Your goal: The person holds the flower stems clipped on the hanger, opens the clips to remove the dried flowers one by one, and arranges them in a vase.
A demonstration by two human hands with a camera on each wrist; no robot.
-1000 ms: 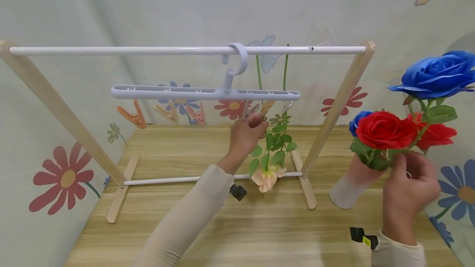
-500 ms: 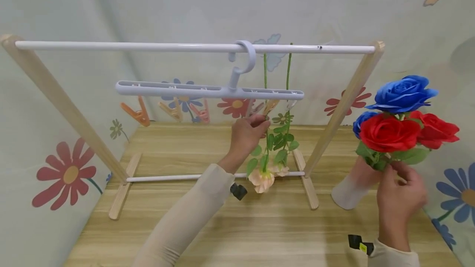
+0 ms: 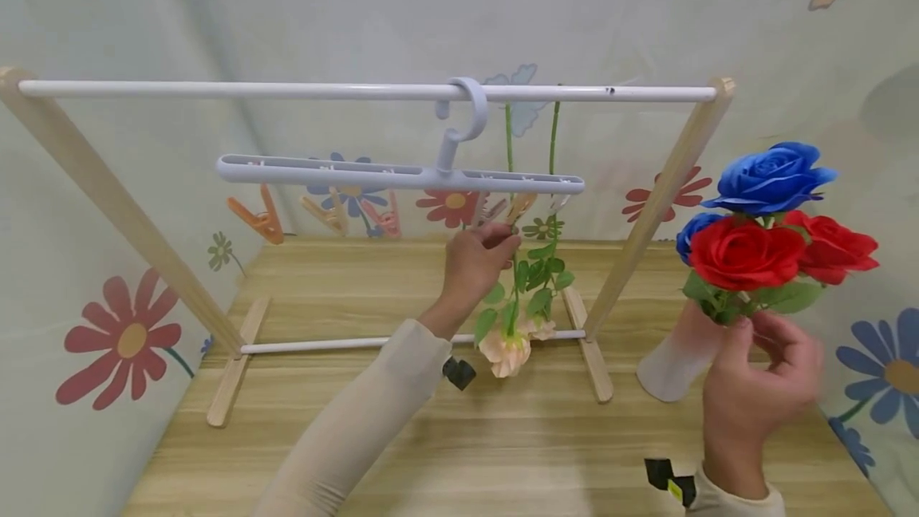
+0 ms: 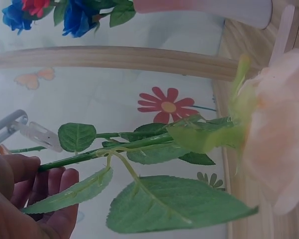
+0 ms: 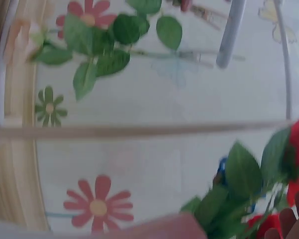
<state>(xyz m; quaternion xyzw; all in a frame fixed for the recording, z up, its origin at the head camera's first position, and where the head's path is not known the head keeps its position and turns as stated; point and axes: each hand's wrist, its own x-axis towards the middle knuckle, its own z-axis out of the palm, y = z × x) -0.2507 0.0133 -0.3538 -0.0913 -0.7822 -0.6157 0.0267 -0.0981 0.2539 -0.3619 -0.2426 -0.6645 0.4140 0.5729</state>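
With thumb and fingers, my left hand (image 3: 470, 266) pinches the green stem of a peach artificial rose (image 3: 506, 353), which hangs head down just below a yellow clothespin (image 3: 520, 206) on the pale blue hanger (image 3: 330, 174). A second peach rose (image 3: 541, 329) hangs behind it from the white end clothespin (image 3: 560, 203). At the right, my right hand (image 3: 761, 381) is beside the mouth of the pink-and-white vase (image 3: 675, 361), fingers loosely bent with nothing seen between them. Blue roses (image 3: 771, 178) and red roses (image 3: 747, 254) stand in the vase; its leaves partly overlap the fingertips.
The hanger hooks over the white bar (image 3: 287, 91) of a wooden rack (image 3: 646, 206). Orange (image 3: 262, 222), cream (image 3: 330, 214) and pink clothespins (image 3: 384, 218) dangle along its left half. The rack and vase stand on a wood-grain table (image 3: 502, 453) before a flower-printed backdrop.
A blue rose came down and left among the other vase flowers with my right hand. That hand then drew slightly left and down, away from the stem. My left hand stayed on the peach rose's stem.
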